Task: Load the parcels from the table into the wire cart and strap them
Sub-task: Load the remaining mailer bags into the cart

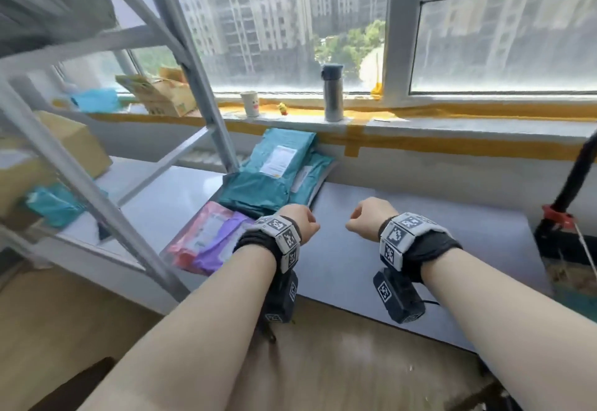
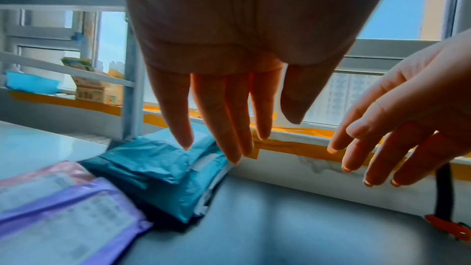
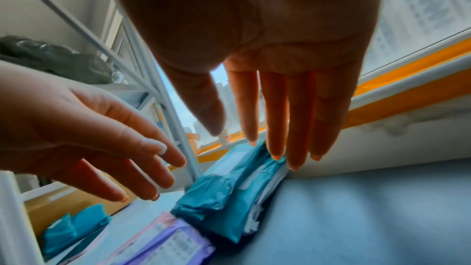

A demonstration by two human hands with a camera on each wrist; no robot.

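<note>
Two teal parcels (image 1: pixel 268 171), one purple (image 1: pixel 219 242), one pink (image 1: pixel 193 233)

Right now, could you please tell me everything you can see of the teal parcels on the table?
The teal parcels are soft plastic mailer bags, wrinkled and puffy, piled in an overlapping stack at the back of the grey table against the wall below the windowsill. The topmost carries a white shipping label; another label shows on the one beneath. Their near end lies next to the pink and purple parcels. Neither the left hand nor the right hand touches them; both hover above the table with fingers extended.
</note>
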